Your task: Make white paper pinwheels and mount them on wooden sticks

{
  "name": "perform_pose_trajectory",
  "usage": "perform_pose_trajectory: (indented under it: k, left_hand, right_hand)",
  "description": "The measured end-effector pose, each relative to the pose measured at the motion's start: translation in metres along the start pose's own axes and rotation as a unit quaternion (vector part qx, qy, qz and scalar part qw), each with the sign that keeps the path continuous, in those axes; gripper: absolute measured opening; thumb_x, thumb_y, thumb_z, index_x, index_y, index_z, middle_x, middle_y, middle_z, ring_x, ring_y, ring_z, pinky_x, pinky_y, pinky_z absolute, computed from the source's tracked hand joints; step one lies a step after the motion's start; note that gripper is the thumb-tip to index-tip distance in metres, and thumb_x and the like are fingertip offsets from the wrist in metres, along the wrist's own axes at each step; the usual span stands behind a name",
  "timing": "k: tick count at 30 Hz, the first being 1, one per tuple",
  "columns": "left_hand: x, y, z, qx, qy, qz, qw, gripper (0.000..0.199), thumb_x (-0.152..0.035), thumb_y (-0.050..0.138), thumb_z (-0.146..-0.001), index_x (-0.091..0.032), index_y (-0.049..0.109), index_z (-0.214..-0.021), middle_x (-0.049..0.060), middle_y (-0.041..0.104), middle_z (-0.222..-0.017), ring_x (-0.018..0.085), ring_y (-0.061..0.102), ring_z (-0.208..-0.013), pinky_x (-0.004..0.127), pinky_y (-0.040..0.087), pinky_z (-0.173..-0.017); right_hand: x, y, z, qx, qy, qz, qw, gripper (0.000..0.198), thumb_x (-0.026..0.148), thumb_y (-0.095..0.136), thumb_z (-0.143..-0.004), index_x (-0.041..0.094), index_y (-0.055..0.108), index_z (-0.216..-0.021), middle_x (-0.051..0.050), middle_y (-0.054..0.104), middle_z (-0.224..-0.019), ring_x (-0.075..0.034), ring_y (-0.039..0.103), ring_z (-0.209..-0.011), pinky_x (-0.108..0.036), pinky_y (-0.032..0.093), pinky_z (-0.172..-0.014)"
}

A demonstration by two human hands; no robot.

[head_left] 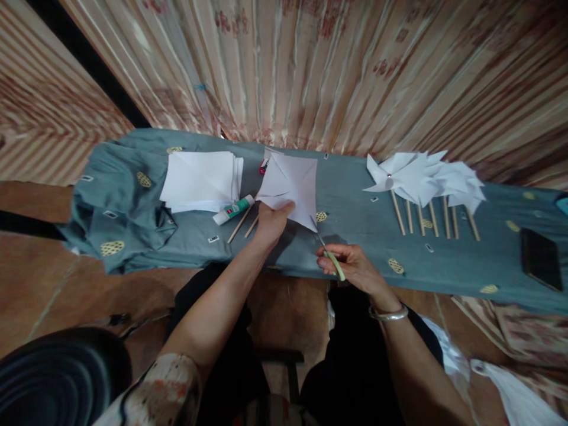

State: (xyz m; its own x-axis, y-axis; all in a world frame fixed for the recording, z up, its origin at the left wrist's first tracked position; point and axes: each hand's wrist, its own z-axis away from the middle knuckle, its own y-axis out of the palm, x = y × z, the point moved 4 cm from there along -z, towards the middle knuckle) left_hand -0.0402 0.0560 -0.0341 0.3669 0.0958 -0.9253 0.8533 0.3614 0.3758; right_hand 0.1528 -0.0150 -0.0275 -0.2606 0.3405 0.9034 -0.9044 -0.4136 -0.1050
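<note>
From where I stand, a white paper square (293,180) sits raised at a slant over the bench (355,231), faintly creased, a slit running in from its lower left corner. Scissors (336,267) with pale green handles point into its lower right corner; how far the blades reach, I can't quite tell.

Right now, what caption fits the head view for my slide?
Left hand holding a white sheet, right hand with scissors at the sheet's corner, pinwheels farther right.
</note>
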Motion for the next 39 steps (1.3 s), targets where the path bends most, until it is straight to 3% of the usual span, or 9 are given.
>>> perform_pose_trajectory:
  k: [13,25,30,39]
  left_hand:
    - [-0.001,0.0,0.001,0.002,-0.005,0.011,1.0,0.046,-0.012,0.074,-0.059,-0.018,0.067,-0.104,0.004,0.074,-0.088,0.023,0.069,-0.09,0.036,0.052,-0.09]
    - [0.002,0.0,0.0,0.012,0.007,0.004,1.0,0.052,-0.022,0.079,-0.057,-0.02,0.064,-0.107,0.004,0.074,-0.091,0.024,0.069,-0.091,0.036,0.053,-0.087]
    - [0.002,0.004,0.006,0.012,-0.017,-0.014,1.0,0.046,-0.016,0.076,-0.057,-0.019,0.065,-0.102,0.001,0.072,-0.083,0.02,0.067,-0.081,0.035,0.054,-0.082]
    - [-0.003,0.005,0.008,0.012,-0.014,-0.007,1.0,0.044,-0.011,0.073,-0.056,-0.019,0.064,-0.099,0.002,0.071,-0.085,0.021,0.067,-0.084,0.034,0.054,-0.082]
  right_hand:
    - [0.002,0.001,0.0,-0.006,0.023,-0.007,1.0,0.05,0.056,0.086,-0.05,0.017,0.071,-0.078,0.003,0.061,-0.057,-0.009,0.053,-0.051,-0.022,0.041,-0.048]
    - [-0.001,0.0,-0.002,-0.005,0.018,0.003,1.0,0.049,0.056,0.085,-0.053,0.017,0.071,-0.079,0.002,0.063,-0.058,-0.009,0.055,-0.051,-0.021,0.044,-0.049]
    - [0.0,0.0,-0.002,-0.004,0.002,0.01,1.0,0.049,0.06,0.082,-0.056,0.017,0.071,-0.079,0.002,0.062,-0.057,-0.01,0.055,-0.051,-0.022,0.043,-0.048]
    - [-0.001,0.001,-0.003,-0.008,0.007,-0.002,1.0,0.049,0.057,0.084,-0.055,0.017,0.071,-0.079,0.003,0.061,-0.056,-0.009,0.054,-0.051,-0.021,0.042,-0.048]
